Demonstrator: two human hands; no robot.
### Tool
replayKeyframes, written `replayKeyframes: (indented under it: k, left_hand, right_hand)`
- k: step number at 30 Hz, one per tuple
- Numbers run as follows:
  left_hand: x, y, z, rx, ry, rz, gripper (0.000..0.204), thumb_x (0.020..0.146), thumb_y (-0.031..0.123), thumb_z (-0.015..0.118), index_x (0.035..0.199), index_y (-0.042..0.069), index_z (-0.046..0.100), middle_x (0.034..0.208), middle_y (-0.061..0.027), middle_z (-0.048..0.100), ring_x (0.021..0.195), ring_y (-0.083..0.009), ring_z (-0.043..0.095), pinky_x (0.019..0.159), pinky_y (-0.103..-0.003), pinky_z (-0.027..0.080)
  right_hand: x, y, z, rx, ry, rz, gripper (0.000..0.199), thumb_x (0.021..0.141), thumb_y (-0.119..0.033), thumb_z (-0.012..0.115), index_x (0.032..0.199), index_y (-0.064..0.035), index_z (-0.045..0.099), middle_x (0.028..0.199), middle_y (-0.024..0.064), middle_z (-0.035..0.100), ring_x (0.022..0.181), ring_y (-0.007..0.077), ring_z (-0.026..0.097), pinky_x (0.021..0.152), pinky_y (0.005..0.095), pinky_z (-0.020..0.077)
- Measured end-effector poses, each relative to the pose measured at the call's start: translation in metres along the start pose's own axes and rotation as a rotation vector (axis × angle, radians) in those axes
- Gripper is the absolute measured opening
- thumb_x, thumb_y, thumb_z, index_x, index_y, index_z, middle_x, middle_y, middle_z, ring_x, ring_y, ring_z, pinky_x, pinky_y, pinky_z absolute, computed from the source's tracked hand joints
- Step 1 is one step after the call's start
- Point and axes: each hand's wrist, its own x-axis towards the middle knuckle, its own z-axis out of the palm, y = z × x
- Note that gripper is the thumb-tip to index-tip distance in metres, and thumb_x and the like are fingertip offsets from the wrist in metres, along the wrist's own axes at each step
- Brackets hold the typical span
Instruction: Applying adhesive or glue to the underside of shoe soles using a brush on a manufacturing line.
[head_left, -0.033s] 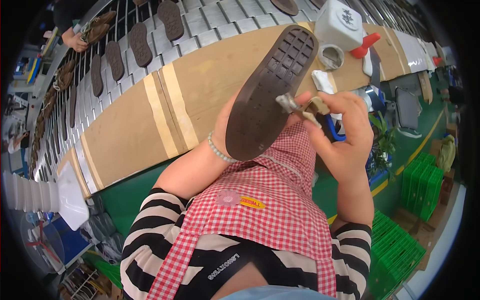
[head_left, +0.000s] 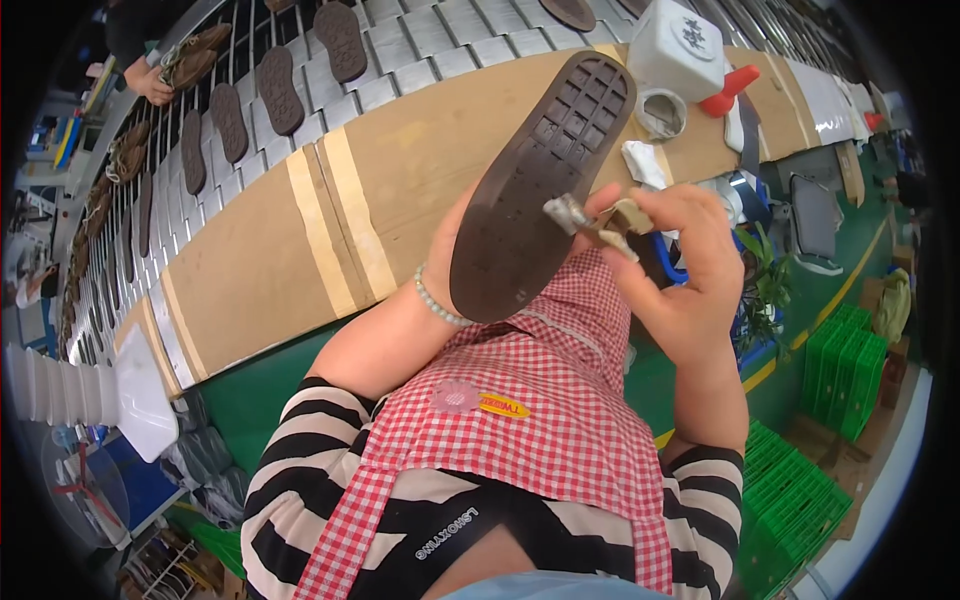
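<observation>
My left hand (head_left: 447,252) grips a dark brown shoe (head_left: 540,180) from behind, sole turned up toward me, so most of the fingers are hidden by it. A bead bracelet (head_left: 438,300) circles that wrist. My right hand (head_left: 685,265) pinches a small brush-like tool (head_left: 590,220) with a metal end, its tip touching the right edge of the sole near the middle. Both hands are raised over my red-checked apron (head_left: 540,420), just in front of the bench.
A tan wooden bench top (head_left: 270,260) curves across the view. Beyond it runs a metal conveyor (head_left: 420,50) carrying several brown soles (head_left: 282,88). A white container (head_left: 678,45), a red-handled thing (head_left: 727,95) and a tape ring (head_left: 660,112) sit upper right. Green crates (head_left: 845,365) stand at right; another person's hand (head_left: 152,82) works at upper left.
</observation>
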Motion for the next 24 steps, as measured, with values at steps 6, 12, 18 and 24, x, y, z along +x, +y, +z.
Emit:
replayKeyframes:
  k: [6, 12, 18, 24]
  left_hand:
    - [0.003, 0.002, -0.009, -0.003, 0.049, -0.052, 0.054, 0.105, 0.038, 0.045, 0.150, 0.007, 0.041, 0.150, -0.0182, 0.045, 0.139, -0.0336, 0.045, 0.113, -0.049, 0.041]
    - [0.010, -0.002, -0.006, -0.210, 0.191, 0.005, 0.063, 0.103, 0.044, 0.044, 0.155, 0.010, 0.035, 0.159, -0.0228, 0.031, 0.145, -0.0373, 0.035, 0.111, -0.052, 0.042]
    - [-0.005, -0.019, -0.044, -0.343, -0.143, -0.075, 0.056, 0.106, 0.039, 0.040, 0.147, 0.002, 0.044, 0.145, -0.0190, 0.051, 0.132, -0.0338, 0.053, 0.108, -0.048, 0.047]
    - [0.001, -0.012, -0.005, -0.320, -0.087, -0.098, 0.047, 0.107, 0.028, 0.041, 0.143, -0.001, 0.046, 0.140, -0.0190, 0.055, 0.134, -0.0363, 0.050, 0.112, -0.051, 0.043]
  right_hand:
    - [0.004, 0.004, -0.003, -0.153, 0.036, -0.047, 0.043, 0.066, 0.000, 0.081, 0.108, -0.0021, 0.070, 0.099, 0.0109, 0.066, 0.094, 0.0272, 0.062, 0.082, 0.0365, 0.0503]
    - [-0.016, -0.013, 0.011, -0.126, -0.206, -0.335, 0.051, 0.055, -0.011, 0.081, 0.106, -0.0085, 0.073, 0.093, 0.0034, 0.066, 0.099, 0.0253, 0.062, 0.093, 0.0462, 0.0461]
    - [0.004, -0.009, 0.019, 0.078, -0.174, -0.219, 0.047, 0.062, -0.009, 0.082, 0.108, -0.0067, 0.072, 0.093, 0.0046, 0.068, 0.097, 0.0271, 0.063, 0.086, 0.0417, 0.0483]
    - [0.019, 0.008, 0.016, -0.037, 0.002, -0.167, 0.046, 0.064, -0.008, 0.083, 0.109, -0.0052, 0.072, 0.093, 0.0064, 0.068, 0.099, 0.0286, 0.063, 0.084, 0.0387, 0.0487]
